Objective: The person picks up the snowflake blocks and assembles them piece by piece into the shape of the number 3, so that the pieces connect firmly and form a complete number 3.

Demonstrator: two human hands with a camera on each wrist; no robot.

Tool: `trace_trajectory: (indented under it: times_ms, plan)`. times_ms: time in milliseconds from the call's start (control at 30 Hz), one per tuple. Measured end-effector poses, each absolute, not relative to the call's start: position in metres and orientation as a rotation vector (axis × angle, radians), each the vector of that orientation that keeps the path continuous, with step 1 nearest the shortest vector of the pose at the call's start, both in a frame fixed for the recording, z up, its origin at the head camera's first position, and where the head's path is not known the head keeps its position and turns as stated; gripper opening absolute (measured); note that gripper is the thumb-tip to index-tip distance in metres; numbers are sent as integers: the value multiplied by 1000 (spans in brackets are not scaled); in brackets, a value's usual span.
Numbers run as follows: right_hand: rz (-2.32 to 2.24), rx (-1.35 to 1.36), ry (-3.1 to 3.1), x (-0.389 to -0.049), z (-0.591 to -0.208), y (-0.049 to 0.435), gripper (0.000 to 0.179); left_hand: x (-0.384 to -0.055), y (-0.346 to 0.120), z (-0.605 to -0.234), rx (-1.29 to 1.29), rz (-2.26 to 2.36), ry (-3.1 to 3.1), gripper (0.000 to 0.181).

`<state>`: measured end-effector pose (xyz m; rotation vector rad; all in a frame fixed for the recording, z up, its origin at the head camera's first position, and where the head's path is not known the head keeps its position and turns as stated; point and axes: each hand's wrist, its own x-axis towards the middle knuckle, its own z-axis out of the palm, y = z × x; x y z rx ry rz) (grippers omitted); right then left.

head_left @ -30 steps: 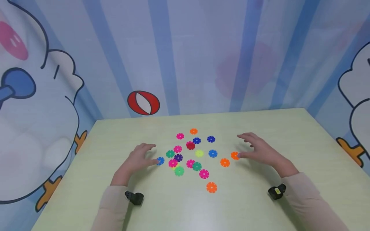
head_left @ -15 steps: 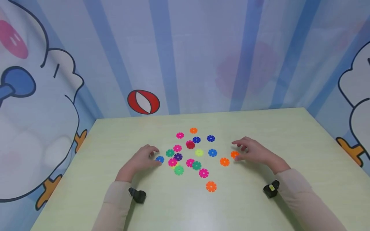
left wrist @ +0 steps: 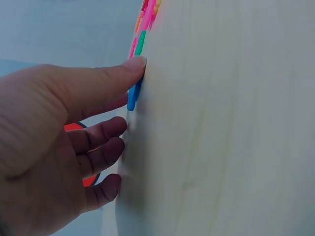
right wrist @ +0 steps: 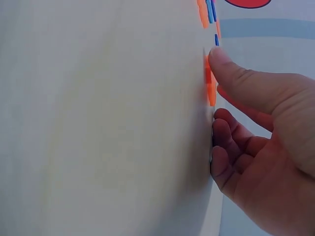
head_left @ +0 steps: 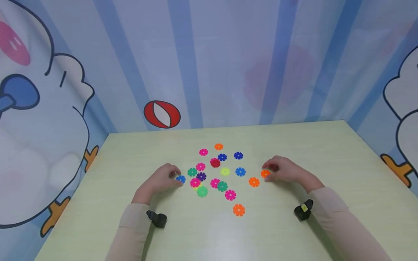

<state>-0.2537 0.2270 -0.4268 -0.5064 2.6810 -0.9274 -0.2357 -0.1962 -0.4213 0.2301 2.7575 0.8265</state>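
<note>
The blue notched disc (head_left: 180,179) and the orange notched disc (head_left: 265,173) look like thin moulded plastic, so each should be very light, stiff and rather smooth, hard to break in ordinary handling but apt to slide if pushed from one side. Their slotted rims offer the best hold: thumb and index finger at opposite edges, where the notches should give some purchase, since a flat face against the table (head_left: 209,239) leaves little to get under. The blue disc lies at the tips of the left hand (head_left: 162,179), on its inner side; thumb and index finger are bent toward each other and pinch it, with the other three fingers loosely curled and holding nothing. The orange disc sits likewise at the inner side of the right hand (head_left: 283,170), pinched between thumb and index finger, the remaining fingers folded more closely toward the palm. How firm either pinch is, and whether either disc is raised at all, I cannot tell. Just inward of the left hand's disc, apart from it, is a green disc (head_left: 192,172); near the right hand's disc, inward and slightly closer to the person, lies a second orange disc (head_left: 254,182).
</note>
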Motion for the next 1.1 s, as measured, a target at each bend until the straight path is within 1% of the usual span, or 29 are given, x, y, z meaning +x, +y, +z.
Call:
trace_trajectory:
  times_ms: [467,800,1100]
  plan:
    - [-909,-422,2716,-256,-431,223,32,-240,-194,-427,216,921,2736,25]
    - [-990,-348,2719,-256,-430,222,27,-237,-191,-425,194,991,2712,23]
    - [-1105,-295,2691,-256,-428,224,25,-242,-187,-423,128,1001,2688,25]
